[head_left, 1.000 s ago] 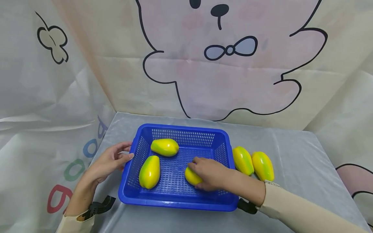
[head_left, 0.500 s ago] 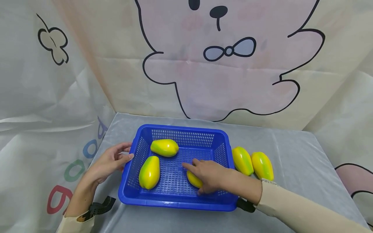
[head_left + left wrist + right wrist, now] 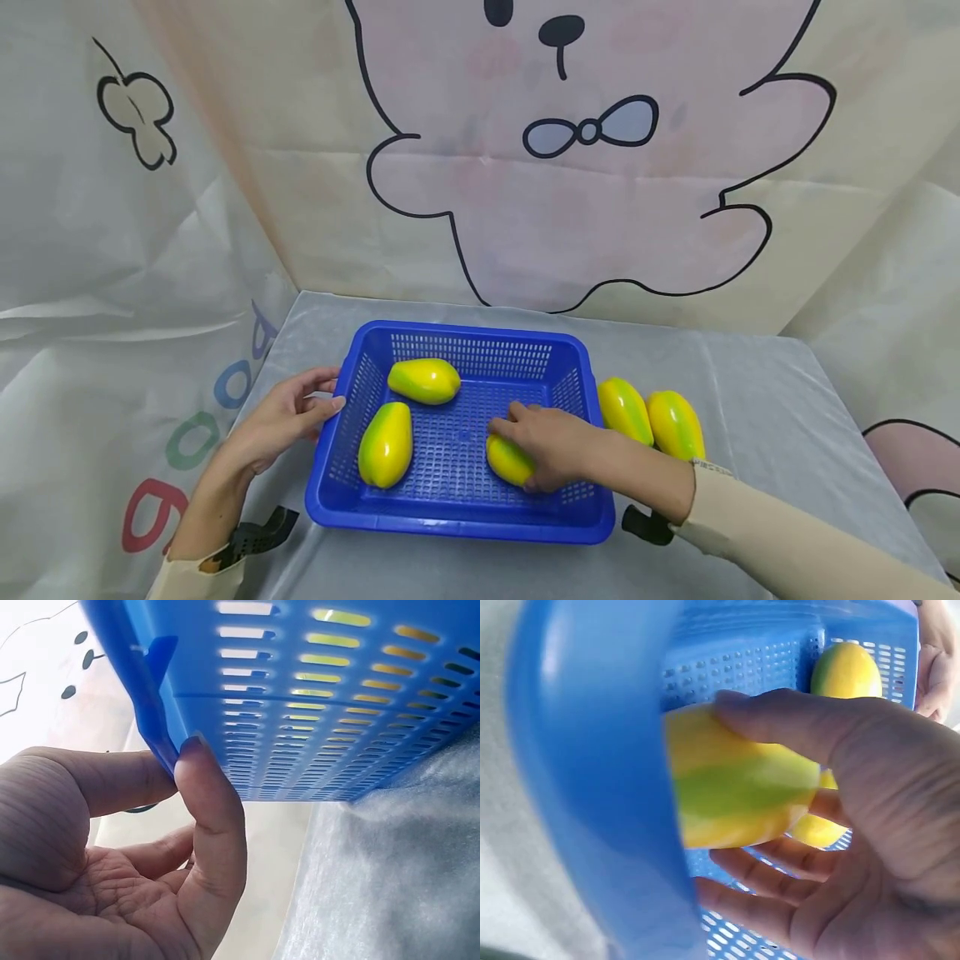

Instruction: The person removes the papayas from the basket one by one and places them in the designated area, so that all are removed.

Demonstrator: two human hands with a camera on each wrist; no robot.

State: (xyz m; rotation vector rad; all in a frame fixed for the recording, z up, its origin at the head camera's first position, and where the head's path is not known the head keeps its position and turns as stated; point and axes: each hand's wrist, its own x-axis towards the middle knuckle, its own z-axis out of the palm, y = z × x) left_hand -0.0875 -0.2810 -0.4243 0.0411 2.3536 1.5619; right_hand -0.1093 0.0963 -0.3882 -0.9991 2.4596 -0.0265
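Note:
A blue plastic basket (image 3: 457,523) holds several yellow-green papayas. My left hand (image 3: 281,418) pinches its left rim between thumb and finger, as the left wrist view shows. My right hand (image 3: 551,447) reaches inside at the right and grips a papaya (image 3: 507,461), which the hand partly covers. In the right wrist view the thumb lies along one side of this papaya (image 3: 739,780) and the fingers curl round the other. Two more papayas lie at the basket's left side, one upright in view (image 3: 386,445) and one crosswise (image 3: 424,381) behind it.
Outside the basket's right wall, two papayas (image 3: 626,410) (image 3: 677,424) lie side by side on the grey cloth-covered table (image 3: 772,417), close to the right forearm. A printed fabric backdrop (image 3: 480,225) stands behind the table and at both sides.
My right fingers spread off the papaya half a second ago and have now closed round it again. That papaya has shifted slightly to the right. My left hand stays at the rim.

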